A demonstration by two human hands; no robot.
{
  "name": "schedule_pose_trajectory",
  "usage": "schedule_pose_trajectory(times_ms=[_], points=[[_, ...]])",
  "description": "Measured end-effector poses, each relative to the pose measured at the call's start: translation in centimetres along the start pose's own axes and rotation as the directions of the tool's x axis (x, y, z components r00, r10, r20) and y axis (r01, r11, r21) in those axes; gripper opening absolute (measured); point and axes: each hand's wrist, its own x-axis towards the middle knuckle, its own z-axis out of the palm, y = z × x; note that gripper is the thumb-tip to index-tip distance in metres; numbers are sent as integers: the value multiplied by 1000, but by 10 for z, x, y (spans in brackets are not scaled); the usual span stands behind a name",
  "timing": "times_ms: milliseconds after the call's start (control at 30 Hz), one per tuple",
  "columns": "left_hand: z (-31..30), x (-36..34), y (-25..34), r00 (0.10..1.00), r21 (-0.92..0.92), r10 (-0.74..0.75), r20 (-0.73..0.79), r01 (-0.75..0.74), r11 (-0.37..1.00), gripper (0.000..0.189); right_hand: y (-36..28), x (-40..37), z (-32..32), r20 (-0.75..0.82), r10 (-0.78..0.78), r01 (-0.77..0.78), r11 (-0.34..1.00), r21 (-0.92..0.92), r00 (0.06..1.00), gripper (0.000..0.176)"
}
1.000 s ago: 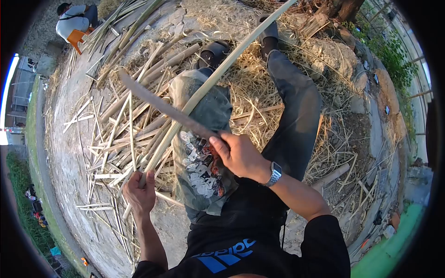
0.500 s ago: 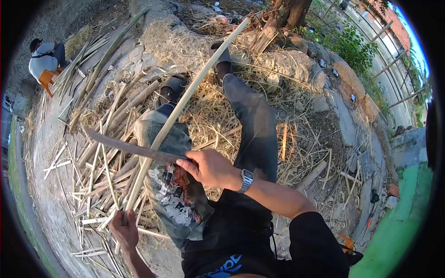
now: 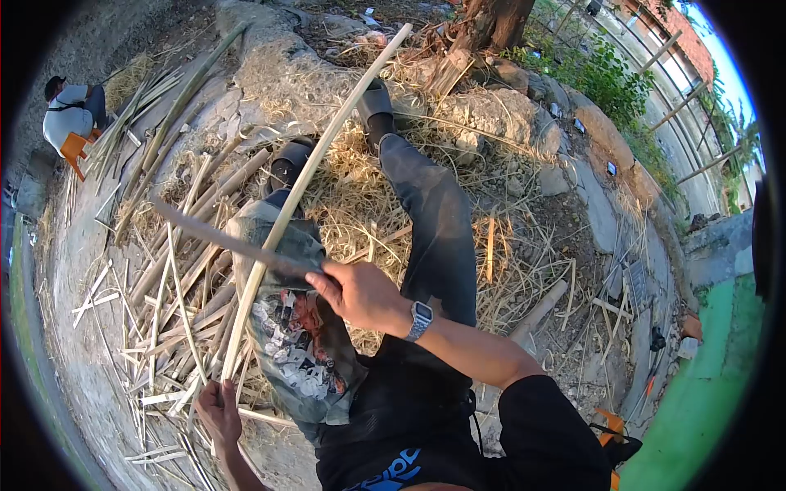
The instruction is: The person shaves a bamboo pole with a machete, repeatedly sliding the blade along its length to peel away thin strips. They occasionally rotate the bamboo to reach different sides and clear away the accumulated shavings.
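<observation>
A long pale wooden strip [image 3: 315, 159] runs diagonally across my thigh, over a printed cloth [image 3: 299, 344] laid on that leg. My left hand [image 3: 219, 413] is closed round the strip's lower end. Across the strip lies a long, dark, curved blade [image 3: 221, 237], slightly blurred. Its handle is wrapped in my right hand [image 3: 360, 296], which has a watch [image 3: 420, 320] at the wrist. The handle itself is mostly hidden by my fingers.
Split strips and poles [image 3: 176, 327] lie heaped at the left. Straw shavings [image 3: 352, 196] cover the ground around my legs. A person [image 3: 70, 114] sits on an orange chair [image 3: 75, 151] at the upper left. Rocks [image 3: 499, 114] and a tree trunk [image 3: 491, 29] stand ahead.
The whole view has shifted slightly, with the scene moving left. The blade is tilted more steeply against the strip and its tip sits lower relative to the strip. Both hands keep their hold.
</observation>
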Motion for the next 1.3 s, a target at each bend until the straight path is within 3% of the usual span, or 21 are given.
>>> schedule_pose_trajectory(times_ms=[67, 133, 200, 267, 333, 400, 467, 533, 567, 633, 667, 733, 767, 800, 867, 933, 1000, 1067, 1167, 1267, 1300], points=[[-5, -3, -2, 1000, -84, -17, 11, 18, 996, 49, 21, 27, -24, -140, 105, -97, 993, 68, 985, 41], [-9, 2, -10, 998, -67, 57, 19, -56, 996, 52, 42, 52, -44, -330, 141, -137, 990, 35, 933, 40], [-7, 8, -13, 998, -97, -55, -13, 54, 994, 56, 49, 57, -34, -415, 115, -102, 993, 52, 902, 40], [-4, 15, -20, 1000, -5, -17, 5, 17, 1000, 59, 24, 33, -14, -172, 256, -217, 952, 214, 951, 39], [-2, 20, -6, 999, -52, 8, 40, -6, 999, 59, 6, -4, 21, 36, 93, -98, 978, 185, 995, 37], [-7, 19, -9, 998, -82, -5, 68, 11, 997, 60, -15, -28, 37, 147, -26, 16, 997, 71, 989, 36], [-8, 10, -26, 996, -91, -34, 82, 41, 995, 60, -16, -23, 23, 168, 11, -13, 1000, 8, 986, 37], [-15, 3, -37, 998, -89, -40, 42, 43, 995, 60, 1, 0, 4, -45, -65, 63, 997, -38, 997, 40], [-21, 2, -49, 998, -94, -42, 51, 47, 994, 60, 10, 17, -13, -62, 26, -27, 999, -18, 998, 39], [-25, 2, -52, 998, -81, -47, 52, 51, 995, 60, 35, 54, -39, -315, 58, -58, 998, 9, 947, 41], [-23, 3, -48, 998, -86, -48, 50, 52, 995, 60, 40, 65, -48, -328, 143, -126, 990, 70, 934, 41], [-17, 11, -32, 998, -9, 66, -24, -67, 998, 60, 38, 68, -39, -390, 70, -89, 996, -31, 918, 41], [-8, 13, -18, 988, -21, 83, -128, -86, 996, 60, 28, 58, -30, -253, 131, -128, 991, 26, 958, 40], [-9, 18, -17, 991, 0, 85, -108, -85, 996, 61, 4, 38, -21, -105, 188, -181, 981, 77, 976, 39], [-12, 23, -4, 979, 154, 164, -124, -144, 978, 61, -20, -2, 12, 93, 71, -75, 996, 39, 993, 38], [-8, 24, -5, 991, 84, 117, -57, -112, 990, 60, -30, -26, 25, 251, -18, 10, 999, 32, 968, 36], [-8, 14, -9, 994, 0, 87, -61, -88, 996, 58, -27, -18, 13, 200, -23, 29, 999, -25, 980, 38], [-16, 11, -29, 996, -18, 79, -47, -80, 997, 56, -3, 8, -4, 35, -25, 26, 999, -34, 999, 44], [-12, 12, -37, 996, -39, 80, -46, -82, 996, 54, 25, 53, -49, -266, 124, -141, 989, -45, 956, 43], [-6, 20, -3, 983, 56, 140, -120, -134, 989, 57, 16, 41, -21, -265, 112, -102, 993, 53, 958, 40], [-4, 22, 7, 982, 85, 145, -120, -135, 987, 57, 4, 22, -6, -121, 87, -87, 996, 6, 989, 38]])
